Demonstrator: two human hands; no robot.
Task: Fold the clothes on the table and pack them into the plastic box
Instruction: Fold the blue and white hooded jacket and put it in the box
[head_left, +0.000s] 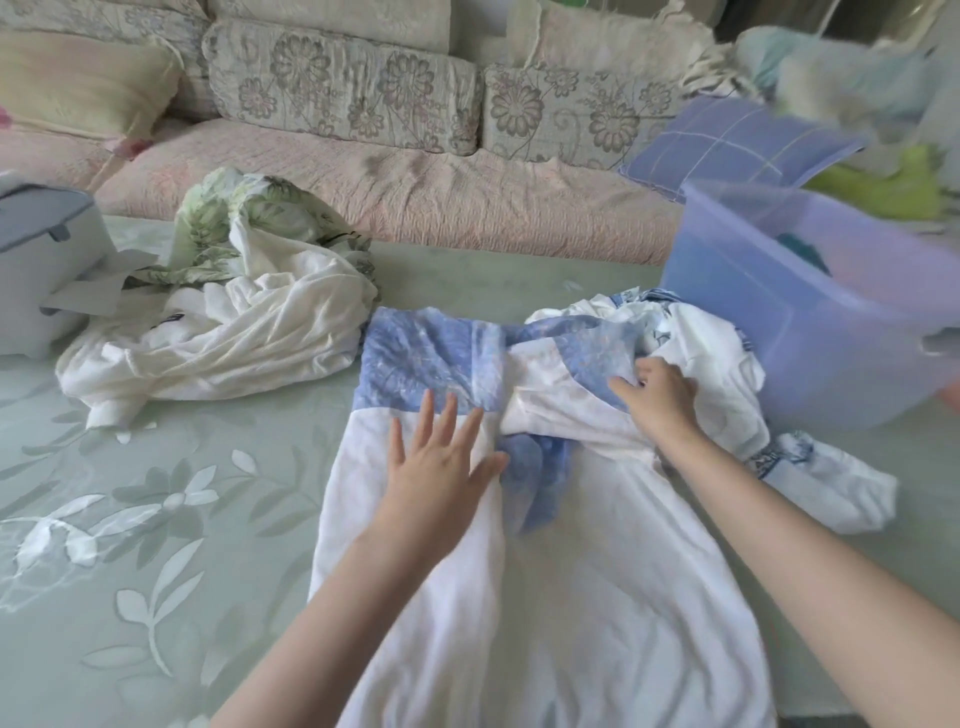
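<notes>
A white garment with blue patterned panels (561, 597) lies spread lengthwise on the table in front of me. My left hand (441, 467) rests flat on its left half with fingers straight and spread. My right hand (660, 395) lies on the upper right part with fingers curled into the fabric, where the sleeve is bunched. A crumpled white and blue garment (727, 384) lies just right of it. The translucent blue plastic box (810, 332) stands at the right with some clothes inside. A pile of white and green leafy clothes (234, 306) sits at the left.
The table wears a pale green cloth with white flowers (156, 519). A grey-lidded white box (41, 260) stands at the far left. Behind the table runs a sofa (389, 192) with floral cushions, a purple checked pillow (727, 145) and more laundry at the far right.
</notes>
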